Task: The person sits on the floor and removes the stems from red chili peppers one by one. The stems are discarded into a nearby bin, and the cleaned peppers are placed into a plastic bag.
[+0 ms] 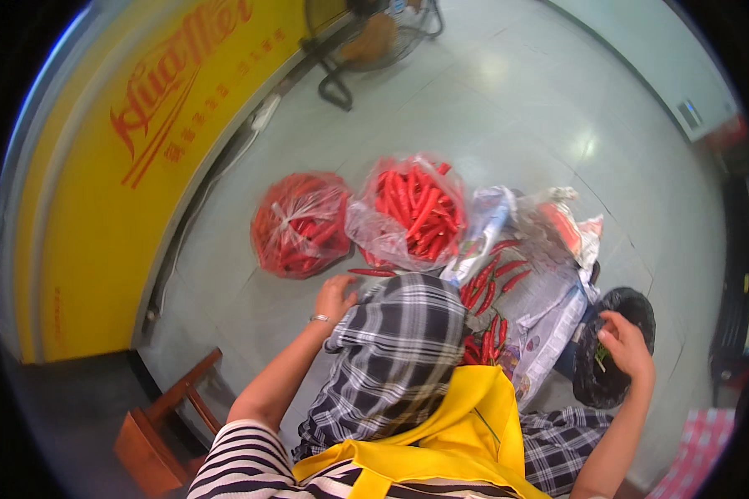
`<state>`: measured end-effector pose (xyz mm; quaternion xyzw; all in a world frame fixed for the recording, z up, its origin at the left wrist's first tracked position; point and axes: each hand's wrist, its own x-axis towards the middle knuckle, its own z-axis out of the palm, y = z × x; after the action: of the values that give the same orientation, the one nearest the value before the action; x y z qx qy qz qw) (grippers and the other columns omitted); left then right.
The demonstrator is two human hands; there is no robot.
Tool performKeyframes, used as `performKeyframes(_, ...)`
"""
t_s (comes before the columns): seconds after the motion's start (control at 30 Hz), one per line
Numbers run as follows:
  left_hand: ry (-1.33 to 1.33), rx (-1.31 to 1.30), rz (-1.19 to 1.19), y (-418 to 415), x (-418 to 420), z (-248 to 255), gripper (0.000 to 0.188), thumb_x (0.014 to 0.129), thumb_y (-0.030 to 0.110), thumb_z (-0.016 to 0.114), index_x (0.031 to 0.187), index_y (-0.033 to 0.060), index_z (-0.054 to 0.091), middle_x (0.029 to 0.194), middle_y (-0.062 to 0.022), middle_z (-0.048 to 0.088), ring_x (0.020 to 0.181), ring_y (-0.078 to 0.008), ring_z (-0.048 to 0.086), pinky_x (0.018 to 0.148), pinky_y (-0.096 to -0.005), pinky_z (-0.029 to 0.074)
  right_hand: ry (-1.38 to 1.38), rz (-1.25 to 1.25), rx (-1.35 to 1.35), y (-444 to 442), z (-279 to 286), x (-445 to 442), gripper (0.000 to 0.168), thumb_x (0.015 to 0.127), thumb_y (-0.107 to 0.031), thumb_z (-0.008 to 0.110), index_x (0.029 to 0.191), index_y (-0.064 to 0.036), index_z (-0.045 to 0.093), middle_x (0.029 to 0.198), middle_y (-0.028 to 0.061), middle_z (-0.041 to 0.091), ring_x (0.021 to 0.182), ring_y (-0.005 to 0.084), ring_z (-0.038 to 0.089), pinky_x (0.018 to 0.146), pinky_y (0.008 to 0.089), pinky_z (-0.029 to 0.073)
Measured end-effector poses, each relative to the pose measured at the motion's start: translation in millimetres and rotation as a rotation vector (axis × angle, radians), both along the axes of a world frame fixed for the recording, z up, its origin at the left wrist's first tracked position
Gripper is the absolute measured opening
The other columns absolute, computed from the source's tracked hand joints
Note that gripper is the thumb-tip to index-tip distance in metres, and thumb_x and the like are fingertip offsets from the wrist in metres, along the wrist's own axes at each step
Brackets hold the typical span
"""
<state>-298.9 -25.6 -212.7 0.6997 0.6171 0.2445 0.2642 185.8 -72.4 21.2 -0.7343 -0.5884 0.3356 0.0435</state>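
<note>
My left hand rests by my plaid-covered knee, its fingers partly curled and hidden underneath; whether it holds anything I cannot tell. Just beyond it a single red chili pepper lies on the floor. My right hand is over a bin lined with a black plastic bag, with green stems inside, below the fingers. Loose red chilies lie on spread printed plastic sheeting between my knees. Farther out stand an open clear bag of red chilies and a tied bag of red chilies.
A yellow cabinet runs along the left, with a white power strip and cable at its base. A black floor fan stands at the top. A wooden stool is at lower left, a pink checkered cloth at lower right.
</note>
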Motion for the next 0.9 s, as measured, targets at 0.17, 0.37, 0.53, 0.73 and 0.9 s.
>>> performKeyframes(0.17, 0.296, -0.010, -0.022, 6.4, 24.1, -50.4, 0.040, 0.070, 0.007, 0.053, 0.110, 0.0060, 0.049, 0.118, -0.0113, 0.048, 0.106, -0.0340, 0.043, 0.087, -0.0409, 0.039, -0.127, 0.000, -0.073, 2.0, -33.9, 7.6, 0.032, 0.073, -0.010, 0.061, 0.104, -0.003, 0.054, 0.073, 0.0088, 0.057, 0.065, 0.0167, 0.055, 0.062, 0.0280, 0.045)
performKeyframes(0.37, 0.580, -0.058, -0.167, 18.8, 36.2, -77.5, 0.032, 0.070, 0.008, 0.052, 0.102, 0.0077, 0.053, 0.102, -0.0103, 0.053, 0.104, -0.0297, 0.044, 0.086, -0.0424, 0.035, 0.000, 0.005, -0.102, 20.5, -36.8, -28.7, 0.032, 0.076, -0.009, 0.058, 0.106, -0.001, 0.053, 0.080, 0.0089, 0.058, 0.069, 0.0180, 0.056, 0.065, 0.0284, 0.045)
performKeyframes(0.53, 0.613, -0.251, -0.197, 18.9, 34.6, -92.6, 0.023, 0.070, 0.011, 0.054, 0.092, 0.0078, 0.057, 0.089, -0.0111, 0.056, 0.092, -0.0280, 0.050, 0.081, -0.0421, 0.037, -0.035, 0.031, -0.092, 24.7, -36.5, -27.7, 0.032, 0.075, -0.007, 0.058, 0.106, 0.000, 0.052, 0.080, 0.0101, 0.057, 0.069, 0.0195, 0.056, 0.066, 0.0294, 0.045)
performKeyframes(0.73, 0.263, -0.444, 0.102, -15.4, 7.5, -47.2, 0.016, 0.072, 0.016, 0.056, 0.083, 0.0043, 0.056, 0.082, -0.0131, 0.060, 0.078, -0.0281, 0.058, 0.070, -0.0359, 0.044, -0.034, 0.115, 0.061, 26.7, -19.8, -35.7, 0.031, 0.075, -0.008, 0.057, 0.105, 0.000, 0.052, 0.081, 0.0122, 0.057, 0.070, 0.0230, 0.056, 0.065, 0.0309, 0.045)
performKeyframes(0.9, -0.376, -0.414, 0.273, -19.3, -23.8, 36.6, 0.020, 0.079, 0.015, 0.055, 0.094, 0.0014, 0.052, 0.075, -0.0070, 0.059, 0.071, -0.0159, 0.056, 0.067, -0.0248, 0.042, 0.109, 0.071, 0.283, 33.8, 4.8, -80.2, 0.012, 0.077, -0.006, 0.053, 0.085, 0.003, 0.058, 0.076, 0.0124, 0.057, 0.068, 0.0235, 0.057, 0.064, 0.0293, 0.044)
